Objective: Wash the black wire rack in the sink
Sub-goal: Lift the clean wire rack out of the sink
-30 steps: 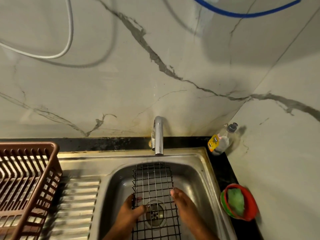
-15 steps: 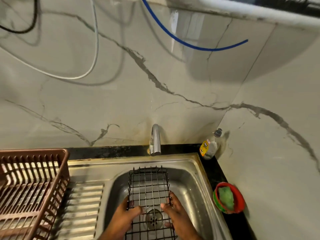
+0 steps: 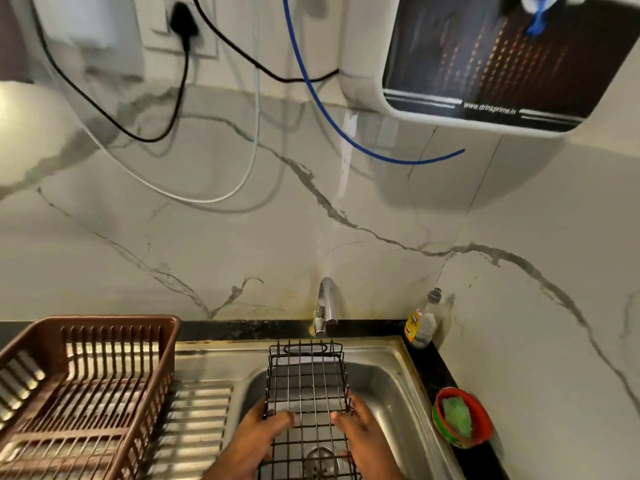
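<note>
Brown plastic forms the slatted dish basket (image 3: pixel 86 386) at the far left, its near and left sides cut off by the frame edge; it sits on the ribbed steel draining board (image 3: pixel 197 420) beside the basin. To its right lies the stainless steel sink (image 3: pixel 394 386), and over the basin the black wire rack (image 3: pixel 306 382) is held lengthwise, its far end with an oval handle loop close under the chrome tap (image 3: pixel 327 306), its near end running out of view at the bottom. The left hand (image 3: pixel 258 441) grips the rack's left side, thumb laid across the top wires and fingers curled beneath, out of sight. The right hand (image 3: pixel 363 434) clamps the right side likewise, thumb on top, fingers mostly hidden under the grid. Both wrists are cut off below. Through the wires the drain (image 3: pixel 320 460) shows dimly, partly blurred. Whether the rack touches the basin floor cannot be told. Further right, on the black counter ledge (image 3: pixel 429 368), stands a clear soap bottle (image 3: pixel 420 323) with a yellow label too small to read, in the corner against the marble-patterned wall. Nearer, a red bowl (image 3: pixel 481 414) holds a green scrubber (image 3: pixel 457 417). Above, a wall-mounted appliance (image 3: pixel 485 60) is cropped at the top, with blurred cables trailing leftward.
</note>
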Demonstrator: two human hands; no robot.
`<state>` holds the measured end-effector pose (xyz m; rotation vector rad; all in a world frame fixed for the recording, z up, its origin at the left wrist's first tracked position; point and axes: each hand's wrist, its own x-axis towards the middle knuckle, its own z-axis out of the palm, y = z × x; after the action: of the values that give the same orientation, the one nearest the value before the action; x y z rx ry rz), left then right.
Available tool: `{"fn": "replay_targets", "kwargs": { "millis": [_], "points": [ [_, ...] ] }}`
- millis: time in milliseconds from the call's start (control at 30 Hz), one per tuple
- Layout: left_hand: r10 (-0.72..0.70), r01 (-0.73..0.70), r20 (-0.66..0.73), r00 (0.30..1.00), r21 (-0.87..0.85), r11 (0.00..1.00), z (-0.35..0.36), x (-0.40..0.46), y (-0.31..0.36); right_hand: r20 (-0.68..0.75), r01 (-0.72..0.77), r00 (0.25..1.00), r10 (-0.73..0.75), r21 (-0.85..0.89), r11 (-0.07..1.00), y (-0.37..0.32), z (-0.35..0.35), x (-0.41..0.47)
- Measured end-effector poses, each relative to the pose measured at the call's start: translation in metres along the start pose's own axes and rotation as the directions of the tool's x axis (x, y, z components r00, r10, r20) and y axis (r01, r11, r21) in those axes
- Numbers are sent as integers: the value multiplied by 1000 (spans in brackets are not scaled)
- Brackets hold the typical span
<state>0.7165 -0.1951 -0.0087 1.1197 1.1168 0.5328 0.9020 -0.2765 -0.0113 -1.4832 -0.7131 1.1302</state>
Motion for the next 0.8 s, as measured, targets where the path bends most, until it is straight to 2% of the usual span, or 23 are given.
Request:
{"fn": "replay_targets", "kwargs": {
  "millis": [133,267,433,533,800],
  "points": [
    [-10,10,6,1000,35,999,-5,-2,7,-23,-12,1000,12,-14,1000,-14,0,-6],
    [3,-3,2,1000,-2,1000,4,-12,21,-36,-71,997,67,-109,992,-32,0,-8],
    [-44,41,-78,996,-44,998,19,-10,25,-53,-102,994,94,-189,977,-43,-5,-9],
    [-71,63,-111,991,-78,995,24,-15,25,-48,-94,995,86,-218,971,-42,-11,-6],
    [-77,75,-95,992,-24,997,28,-30,35,-46,-87,996,77,-268,959,-46,-13,-13]
  ]
}}
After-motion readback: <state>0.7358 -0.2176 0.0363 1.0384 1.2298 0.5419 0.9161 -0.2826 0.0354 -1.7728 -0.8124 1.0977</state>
